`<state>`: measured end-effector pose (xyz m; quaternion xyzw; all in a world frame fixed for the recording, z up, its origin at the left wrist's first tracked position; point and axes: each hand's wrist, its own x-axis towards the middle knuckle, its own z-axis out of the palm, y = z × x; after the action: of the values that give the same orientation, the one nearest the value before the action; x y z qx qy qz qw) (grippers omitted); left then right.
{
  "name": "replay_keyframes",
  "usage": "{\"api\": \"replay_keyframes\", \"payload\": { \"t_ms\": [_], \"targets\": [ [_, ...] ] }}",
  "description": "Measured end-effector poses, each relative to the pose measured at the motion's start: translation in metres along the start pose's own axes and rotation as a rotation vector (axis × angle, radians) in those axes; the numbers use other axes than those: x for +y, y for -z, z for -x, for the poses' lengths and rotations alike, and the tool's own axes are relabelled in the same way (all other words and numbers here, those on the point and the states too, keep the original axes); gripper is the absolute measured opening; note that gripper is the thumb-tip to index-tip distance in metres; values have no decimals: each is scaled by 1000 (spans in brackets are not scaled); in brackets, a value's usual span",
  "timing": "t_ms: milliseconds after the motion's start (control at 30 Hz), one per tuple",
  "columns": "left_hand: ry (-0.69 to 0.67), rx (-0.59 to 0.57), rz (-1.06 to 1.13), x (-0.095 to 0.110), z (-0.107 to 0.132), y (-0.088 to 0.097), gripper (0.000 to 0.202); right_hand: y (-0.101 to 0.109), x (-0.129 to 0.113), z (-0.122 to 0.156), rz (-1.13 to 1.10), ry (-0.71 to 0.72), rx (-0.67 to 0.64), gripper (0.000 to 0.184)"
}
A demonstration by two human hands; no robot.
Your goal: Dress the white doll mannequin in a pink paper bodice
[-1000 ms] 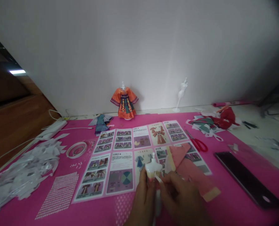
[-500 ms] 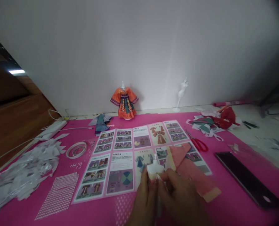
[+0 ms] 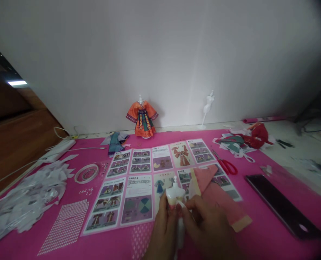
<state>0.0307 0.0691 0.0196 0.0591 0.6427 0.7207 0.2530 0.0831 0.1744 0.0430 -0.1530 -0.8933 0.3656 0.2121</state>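
A small white mannequin (image 3: pixel 175 191) stands upright in my left hand (image 3: pixel 162 229), whose fingers wrap round its body. Around its chest sits a cream and pinkish fabric band (image 3: pixel 172 202), partly covered by fingers. My right hand (image 3: pixel 207 220) is closed in a pinch at the front of that band. A small whitish bit shows at its fingertips, too blurred to name. Just beyond the right hand, pink fabric pieces (image 3: pixel 221 198) with pale edges lie over the printed instruction sheet (image 3: pixel 139 184).
A mannequin in an orange robe (image 3: pixel 142 119) and a bare mannequin (image 3: pixel 208 106) stand by the wall. Red-handled scissors (image 3: pixel 229 167), a dark phone (image 3: pixel 282 206) and fabric scraps (image 3: pixel 238 141) lie right. Tape rolls (image 3: pixel 87 173), a gem sheet (image 3: pixel 65 225) and crumpled plastic (image 3: pixel 33 198) lie left.
The mannequin and both hands have shifted slightly in view. My right fingertips have come a little away from the mannequin's chest, and more of the band shows.
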Motion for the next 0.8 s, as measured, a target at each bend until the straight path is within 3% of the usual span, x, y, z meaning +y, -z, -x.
{"api": "replay_keyframes", "payload": {
  "t_ms": [167, 367, 800],
  "targets": [
    [2, 21, -15, -7, -1, 3, 67, -3, 0, 1, -15, -15, -13, 23],
    [8, 25, 24, 2, 3, 0, 64, -4, 1, 0, -31, -33, -55, 20],
    [-53, -45, 70, -1, -1, 0, 66, -6, 4, -4, 94, 70, -41, 16]
  ]
}}
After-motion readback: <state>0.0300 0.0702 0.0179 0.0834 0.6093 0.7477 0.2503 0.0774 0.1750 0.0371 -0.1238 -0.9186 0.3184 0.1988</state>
